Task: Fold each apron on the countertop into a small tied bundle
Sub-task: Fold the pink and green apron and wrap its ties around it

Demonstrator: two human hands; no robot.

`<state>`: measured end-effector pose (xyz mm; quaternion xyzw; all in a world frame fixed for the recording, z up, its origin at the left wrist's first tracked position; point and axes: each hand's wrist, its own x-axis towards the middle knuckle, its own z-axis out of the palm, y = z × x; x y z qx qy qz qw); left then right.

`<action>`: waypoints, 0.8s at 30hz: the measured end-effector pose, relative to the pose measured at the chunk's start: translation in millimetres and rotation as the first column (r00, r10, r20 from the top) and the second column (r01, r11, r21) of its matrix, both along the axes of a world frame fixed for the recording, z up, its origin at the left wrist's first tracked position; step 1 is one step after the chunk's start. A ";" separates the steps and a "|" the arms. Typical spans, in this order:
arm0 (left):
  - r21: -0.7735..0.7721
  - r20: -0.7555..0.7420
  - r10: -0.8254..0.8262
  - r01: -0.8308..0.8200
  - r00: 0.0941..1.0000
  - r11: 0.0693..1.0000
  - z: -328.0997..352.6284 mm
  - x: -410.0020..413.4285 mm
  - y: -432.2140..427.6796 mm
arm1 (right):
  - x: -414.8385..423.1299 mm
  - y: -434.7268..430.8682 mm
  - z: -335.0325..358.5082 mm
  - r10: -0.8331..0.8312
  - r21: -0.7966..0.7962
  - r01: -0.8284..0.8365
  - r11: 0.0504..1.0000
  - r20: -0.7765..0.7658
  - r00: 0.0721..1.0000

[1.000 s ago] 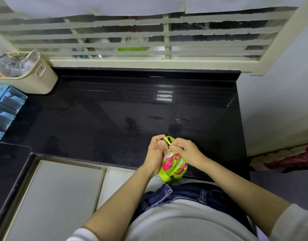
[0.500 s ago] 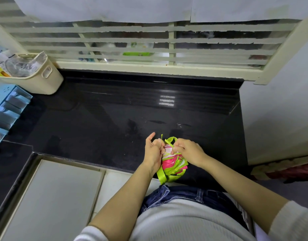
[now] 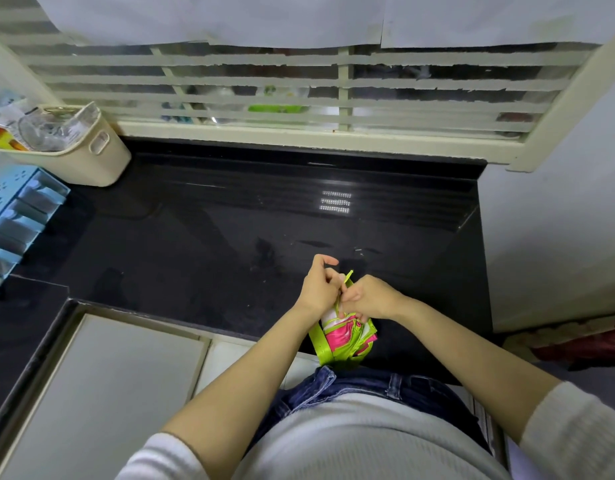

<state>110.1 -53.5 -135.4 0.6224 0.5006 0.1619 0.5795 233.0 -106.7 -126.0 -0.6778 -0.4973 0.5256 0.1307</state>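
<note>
Two hands meet over one small rolled bundle [image 3: 347, 336] of pink, white and lime-green glossy apron cloth. It sits directly beneath the fingers [image 3: 328, 260] at the near rim of the black polished stone table [image 3: 230, 220]; whether it rests on the rim or hangs free cannot be told. The left hand [image 3: 318, 289] and the right hand [image 3: 368, 297] are knuckle to knuckle. Both have their fingers curled in, pinching the thin lime-green tie strap [image 3: 346, 280], whose short end sticks up between them. One finger of the left hand is lifted clear above the rest. This looks like the knot being drawn tight, late in this bundle's making. The risk lies in the slick cloth: if the pull on the strap is uneven or either pinch slackens, the loop could slide off the top of the roll and the folds spring open, or the bundle could drop past the rim below the fingers. Far beyond the fingers to the left stand a cream plastic basket [image 3: 77, 157] and a pale blue plastic rack [image 3: 15, 216].
</note>
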 end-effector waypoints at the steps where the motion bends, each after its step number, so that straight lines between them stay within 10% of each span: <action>1: -0.003 -0.006 -0.003 0.003 1.000 1.000 -0.6 0.7 0.8 | 2.7 -0.3 -0.4 -0.010 -0.001 0.010 1.000 -0.043 0.999; 18: -0.041 0.020 0.012 -0.011 1.000 0.999 -3.0 2.9 -7.7 | 7.6 -9.4 -1.6 0.057 -0.136 -0.115 0.984 -0.372 0.927; 24: -0.063 0.089 0.075 -0.070 0.993 0.996 0.9 -0.7 -11.2 | -4.1 -12.2 -12.3 -0.215 -0.118 0.184 0.976 -0.358 0.909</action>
